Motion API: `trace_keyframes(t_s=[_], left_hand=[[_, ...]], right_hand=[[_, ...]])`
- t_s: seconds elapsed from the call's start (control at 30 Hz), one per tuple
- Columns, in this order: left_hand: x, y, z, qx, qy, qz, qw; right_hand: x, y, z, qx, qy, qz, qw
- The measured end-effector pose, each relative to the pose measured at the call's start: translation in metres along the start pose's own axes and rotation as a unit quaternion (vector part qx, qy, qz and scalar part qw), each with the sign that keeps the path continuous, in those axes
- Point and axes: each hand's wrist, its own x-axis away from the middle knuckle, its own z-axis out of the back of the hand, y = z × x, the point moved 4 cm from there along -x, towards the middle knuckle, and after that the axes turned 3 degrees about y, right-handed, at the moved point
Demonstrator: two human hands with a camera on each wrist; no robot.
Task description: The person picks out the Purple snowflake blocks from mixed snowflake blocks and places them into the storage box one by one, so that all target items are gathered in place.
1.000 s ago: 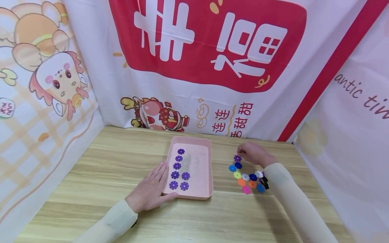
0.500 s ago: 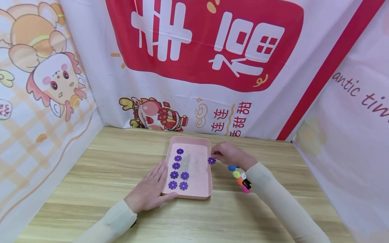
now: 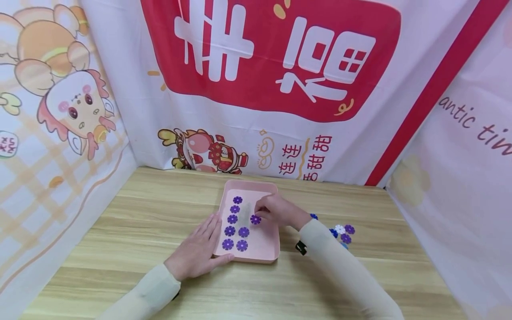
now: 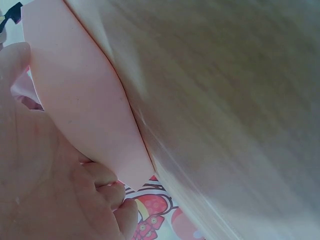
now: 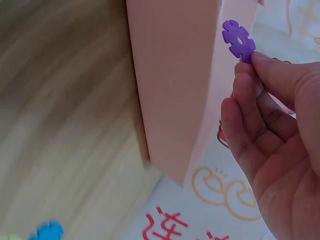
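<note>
Over the pink tray (image 3: 260, 254), my right hand (image 3: 280, 210) pinches a purple snowflake disc (image 3: 255, 219) between thumb and fingertips. In the right wrist view the same purple snowflake disc (image 5: 239, 41) stands out from the fingertips, tilted, above the tray's wall (image 5: 172, 75). My left hand (image 3: 196, 249) rests along the tray's left side with fingers straight and the thumb at the front corner. The left wrist view shows that left hand (image 4: 55, 175) against the tray's outer wall (image 4: 85, 85). Several purple snowflake discs (image 3: 230, 231) lie in the tray in a left column, with two more discs (image 3: 243, 232) beside its front end.
On the wooden table (image 3: 132, 235), right of the tray, lie loose snowflake discs (image 3: 340, 229) in white, blue and purple, partly hidden by my right sleeve (image 3: 340, 258). A printed cloth (image 3: 272, 102) hangs behind the table, with more cloth at both sides.
My right hand has carried the purple snowflake disc leftward from the loose pile, across the tray's right rim and over its inside. The left hand has stayed at the tray.
</note>
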Motion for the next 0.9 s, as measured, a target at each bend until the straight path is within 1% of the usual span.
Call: trace_keyframes(t_s=[0.1, 0.2, 0.37, 0.43, 0.57, 0.7, 0.9], left_hand=[[0.0, 0.0, -0.001, 0.0, 0.0, -0.001, 1.0], [0.0, 0.0, -0.001, -0.002, -0.001, -0.002, 1.0], [-0.001, 0.001, -0.001, -0.003, -0.002, -0.003, 1.0], [-0.002, 0.001, -0.001, -0.002, -0.002, -0.002, 1.0], [-0.002, 0.0, -0.001, -0.001, -0.006, 0.005, 1.0], [-0.001, -0.001, 0.0, 0.002, -0.011, 0.01, 0.9999], [-0.002, -0.001, -0.004, 0.0, -0.01, 0.008, 0.9999]], right_hand=[[-0.006, -0.001, -0.011, -0.01, 0.011, 0.005, 0.9999], [-0.009, -0.002, -0.021, -0.017, 0.022, 0.0, 0.9996], [-0.011, 0.003, -0.033, -0.028, 0.045, -0.034, 0.998], [-0.013, 0.006, -0.036, -0.028, 0.053, -0.046, 0.9972], [-0.017, 0.009, -0.04, -0.017, 0.062, -0.055, 0.9964], [-0.022, 0.01, -0.043, -0.016, 0.061, -0.059, 0.9963], [-0.024, 0.01, -0.046, -0.015, 0.06, -0.058, 0.9964]])
